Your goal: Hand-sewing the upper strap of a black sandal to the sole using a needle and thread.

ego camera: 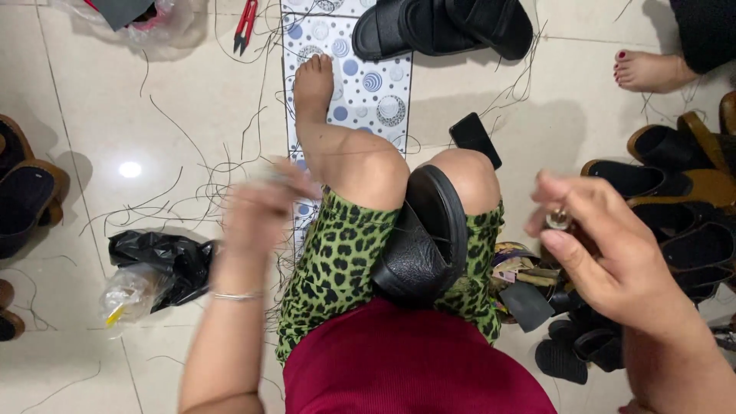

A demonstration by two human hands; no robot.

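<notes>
Glossy cream tile floor (192, 100), black thread bits all over it. Black sandal (425, 238) on leopard-print green shorts (337, 261), dark red top (406, 360). The mat (368, 84) is white with blue and grey circles. Red-handled snips (245, 23), black plastic bag (165, 257), black phone (475, 138).

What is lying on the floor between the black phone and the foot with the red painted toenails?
In the head view, only bare pale floor tile lies between the black phone and that foot, crossed by a few thin dark threads.

Black sandal (425, 238) betw knees; right hand (606, 253) pinches small metal thing (558, 221).
</notes>
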